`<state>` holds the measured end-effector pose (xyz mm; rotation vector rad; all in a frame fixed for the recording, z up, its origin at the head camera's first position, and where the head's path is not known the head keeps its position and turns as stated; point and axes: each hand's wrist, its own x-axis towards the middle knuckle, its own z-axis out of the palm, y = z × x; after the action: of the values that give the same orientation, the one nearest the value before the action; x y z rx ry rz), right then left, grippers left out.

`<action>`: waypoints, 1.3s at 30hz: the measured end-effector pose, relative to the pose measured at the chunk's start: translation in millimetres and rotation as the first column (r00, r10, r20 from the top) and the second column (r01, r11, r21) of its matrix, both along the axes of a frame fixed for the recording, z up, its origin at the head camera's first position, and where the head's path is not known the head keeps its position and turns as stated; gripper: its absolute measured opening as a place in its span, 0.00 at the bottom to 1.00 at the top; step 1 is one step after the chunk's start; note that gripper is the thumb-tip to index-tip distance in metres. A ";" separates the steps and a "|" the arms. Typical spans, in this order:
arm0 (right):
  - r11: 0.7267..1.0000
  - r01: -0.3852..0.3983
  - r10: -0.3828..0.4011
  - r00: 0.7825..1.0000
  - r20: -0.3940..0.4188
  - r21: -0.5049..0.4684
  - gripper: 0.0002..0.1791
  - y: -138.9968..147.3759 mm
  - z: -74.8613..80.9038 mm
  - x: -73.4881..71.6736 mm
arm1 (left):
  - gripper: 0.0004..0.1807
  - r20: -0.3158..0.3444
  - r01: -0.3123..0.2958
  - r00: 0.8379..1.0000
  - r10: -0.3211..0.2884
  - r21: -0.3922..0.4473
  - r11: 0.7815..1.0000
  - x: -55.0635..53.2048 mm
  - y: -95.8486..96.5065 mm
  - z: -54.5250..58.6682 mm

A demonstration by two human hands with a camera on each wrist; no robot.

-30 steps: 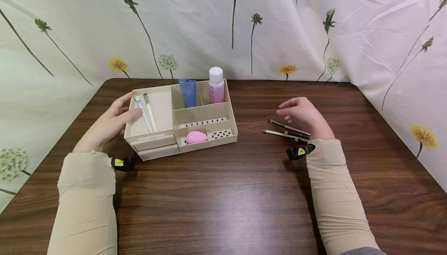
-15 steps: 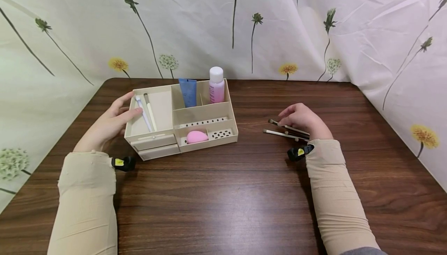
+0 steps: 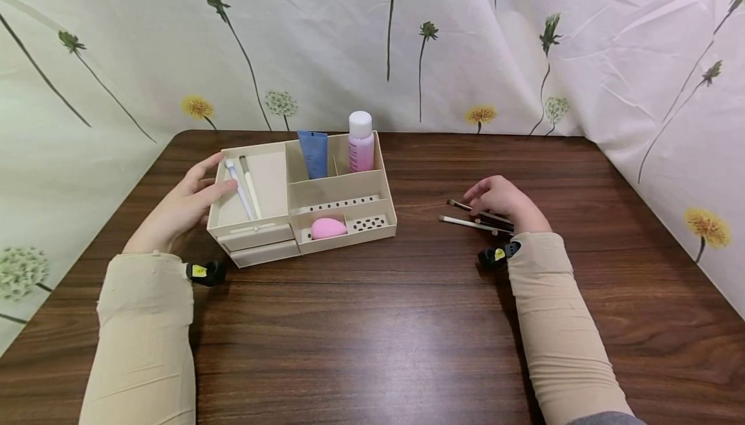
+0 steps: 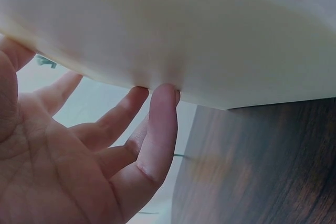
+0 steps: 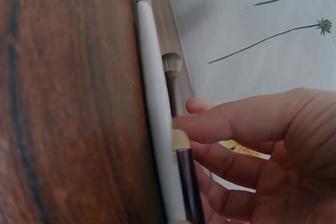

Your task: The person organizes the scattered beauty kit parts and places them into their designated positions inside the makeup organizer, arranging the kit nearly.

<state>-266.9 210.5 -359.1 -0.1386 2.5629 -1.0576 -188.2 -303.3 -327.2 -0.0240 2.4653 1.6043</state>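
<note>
In the head view my left hand [image 3: 180,208] holds the left end of a cream cosmetics organizer [image 3: 334,187]. Its thumb lies over the rim, and in the left wrist view the fingertips touch the outer wall. Two brushes lie in the organizer's top tray, a lilac-white one [image 3: 241,189] and a pale one with a dark tip [image 3: 250,189]. My right hand [image 3: 502,198] is down at several makeup brushes on the table. Thumb and fingers reach a dark-ferruled brush [image 5: 172,85]; whether they pinch it is unclear. A white brush [image 5: 152,72] and a dark-handled applicator [image 5: 189,182] lie alongside.
Upright in the organizer's back compartments stand a blue tube [image 3: 314,155] and a pink bottle with a white cap [image 3: 361,140]. A pink makeup sponge [image 3: 328,228] sits in a front compartment. Behind the brown wooden table [image 3: 361,328] hangs a flower-printed cloth [image 3: 332,37].
My right hand has come down onto the brushes, its fingers lowering and then sliding slightly along them. The left hand and the organizer stay where they were.
</note>
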 end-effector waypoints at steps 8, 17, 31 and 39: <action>0.996 -0.018 0.020 1.000 -0.019 0.085 0.19 -2.9 -2.4 -0.4 | 0.42 -0.007 0.001 1.000 -0.001 0.007 1.000 -0.1 -0.8 -0.3; 0.986 0.012 -0.007 1.000 -0.030 0.166 0.15 -12.7 -1.7 2.4 | 0.42 0.001 -0.008 1.000 0.008 0.007 1.000 0.1 -0.2 -0.1; 0.985 0.047 -0.034 0.996 -0.078 0.169 0.15 -15.1 1.2 3.0 | 0.43 -0.003 -0.010 1.000 0.010 -0.004 1.000 -0.6 -0.3 -1.0; 0.986 0.062 -0.041 0.991 -0.131 0.155 0.17 -16.7 8.2 5.3 | 0.42 -0.006 0.000 1.000 0.000 0.012 1.000 -0.2 -0.7 -0.3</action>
<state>-261.6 193.8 -350.9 -0.1017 2.7674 -0.8834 -188.5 -304.0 -327.5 -0.0179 2.4605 1.6209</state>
